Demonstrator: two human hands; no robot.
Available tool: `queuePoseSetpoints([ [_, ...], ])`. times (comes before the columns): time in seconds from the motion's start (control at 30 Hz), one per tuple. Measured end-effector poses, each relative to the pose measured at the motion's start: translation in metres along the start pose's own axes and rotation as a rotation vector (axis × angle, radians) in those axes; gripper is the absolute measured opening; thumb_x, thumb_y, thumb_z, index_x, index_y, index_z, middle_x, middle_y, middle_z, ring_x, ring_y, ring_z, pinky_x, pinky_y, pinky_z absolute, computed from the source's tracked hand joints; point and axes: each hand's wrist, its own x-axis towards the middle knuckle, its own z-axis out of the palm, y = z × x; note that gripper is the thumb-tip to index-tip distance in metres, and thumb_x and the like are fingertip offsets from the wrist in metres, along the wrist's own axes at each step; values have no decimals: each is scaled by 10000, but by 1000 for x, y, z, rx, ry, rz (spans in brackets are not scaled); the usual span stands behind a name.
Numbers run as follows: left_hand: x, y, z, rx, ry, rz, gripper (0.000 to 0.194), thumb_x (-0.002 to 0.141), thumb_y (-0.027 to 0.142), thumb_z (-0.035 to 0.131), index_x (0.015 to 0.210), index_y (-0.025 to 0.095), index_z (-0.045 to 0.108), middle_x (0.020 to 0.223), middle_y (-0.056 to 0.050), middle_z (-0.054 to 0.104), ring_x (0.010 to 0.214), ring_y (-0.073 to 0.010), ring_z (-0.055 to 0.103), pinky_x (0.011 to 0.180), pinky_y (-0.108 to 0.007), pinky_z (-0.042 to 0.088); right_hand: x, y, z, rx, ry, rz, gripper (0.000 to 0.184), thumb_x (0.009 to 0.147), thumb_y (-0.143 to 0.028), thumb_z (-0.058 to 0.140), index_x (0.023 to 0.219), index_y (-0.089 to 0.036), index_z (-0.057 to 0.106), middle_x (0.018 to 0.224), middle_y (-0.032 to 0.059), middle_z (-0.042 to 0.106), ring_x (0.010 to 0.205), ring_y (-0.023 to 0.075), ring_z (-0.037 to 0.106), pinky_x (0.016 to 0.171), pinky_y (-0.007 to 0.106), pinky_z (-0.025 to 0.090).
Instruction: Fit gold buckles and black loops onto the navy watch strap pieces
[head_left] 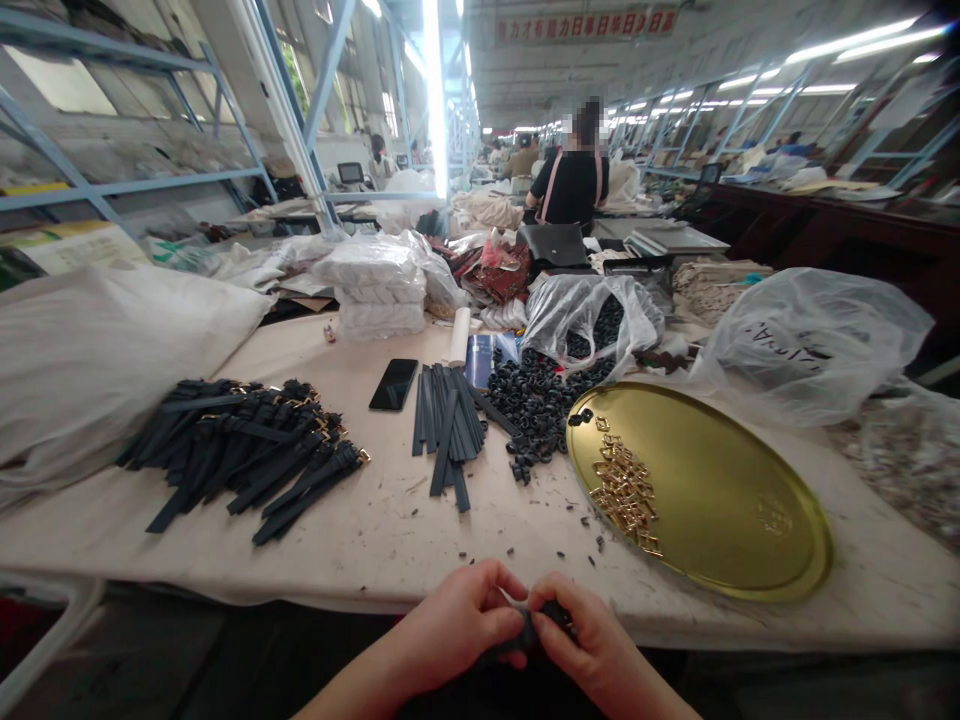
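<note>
The dark strap [527, 634] is held at the near edge of the tabletop [397, 560], with the fingers of the left hand [476, 620] and the right hand [579, 628] pinching it between them. The hands hide much of it, so I cannot tell whether a loop or buckle is on it. A slip looks the likeliest trouble: with the grip this close to the edge, a loosened piece could well drop past the tabletop instead of onto it. The oval tray [727, 480] lies near that same edge, and a wide swing of the right forearm might jolt its loose gold buckles [626, 485]. The heap of dark loops [529, 400] comes right up to the tray, and a couple of dark pieces [580, 417] lie on its rim, so parts could get mixed. Small dark scraps [561, 554] ahead of the hands might be grabbed by mistake
</note>
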Motion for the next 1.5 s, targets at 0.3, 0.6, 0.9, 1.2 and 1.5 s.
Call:
queuePoseSetpoints([
  [0.3,-6,6,-7,397,-19,-8,204,757,291,412,656,153,523,602,8,586,486,-100,504,462,-193,352,1,-3,12,1,184,7,152,818,-332,447,753,-214,519,662,-9,536,621,151,501,575,259,384],
  [0.6,-2,10,-12,427,-46,-18,282,767,394,436,673,156,555,536,30,531,423,-79,412,396,-176,279,3,-2,6,84,172,-10,174,821,-358,446,764,-213,523,659,-12,534,608,147,498,566,254,389],
  [0.9,23,9,-25,656,76,102,294,781,372,424,682,163,604,587,-5,591,512,-122,510,478,-191,354,32,13,10,-11,177,-25,222,843,-391,392,834,-213,525,688,14,566,652,181,530,606,298,399],
  [1.2,66,36,-115,958,776,144,358,772,241,484,1098,94,480,1012,-161,573,929,-252,538,795,-334,372,62,30,6,-255,514,-98,163,788,-340,512,888,-230,578,957,93,605,941,274,510,849,450,354],
  [1.5,0,25,-49,868,388,372,181,744,161,422,832,199,575,843,-35,594,804,-170,542,726,-249,395,55,7,-18,334,523,9,388,813,-497,407,1072,-208,403,627,-32,476,490,133,452,472,273,389],
])
